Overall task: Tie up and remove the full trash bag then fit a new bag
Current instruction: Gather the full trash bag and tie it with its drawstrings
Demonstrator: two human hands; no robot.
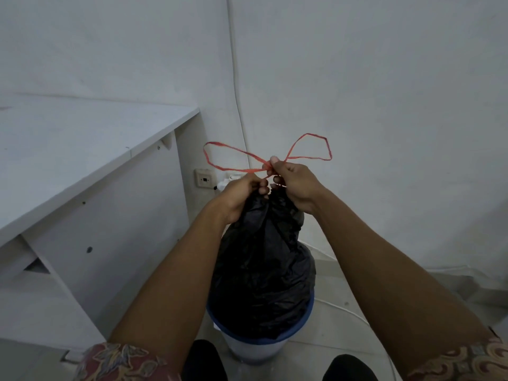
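The black trash bag [264, 259] stands upright, neck pointing up, its lower part in the blue-rimmed bin [255, 342] on the floor. Its red drawstring [239, 154] is looped, the knot unfinished. Both hands grip it: left hand [242, 196] fingers closed at the neck, right hand [294, 185] pinching the crossing. Lifting out and fitting a new bag remain.

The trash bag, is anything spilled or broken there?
Nothing stands out. The black trash bag sits in the bin with its neck gathered, and the left hand and right hand hold the red drawstring. No spill or tear shows.
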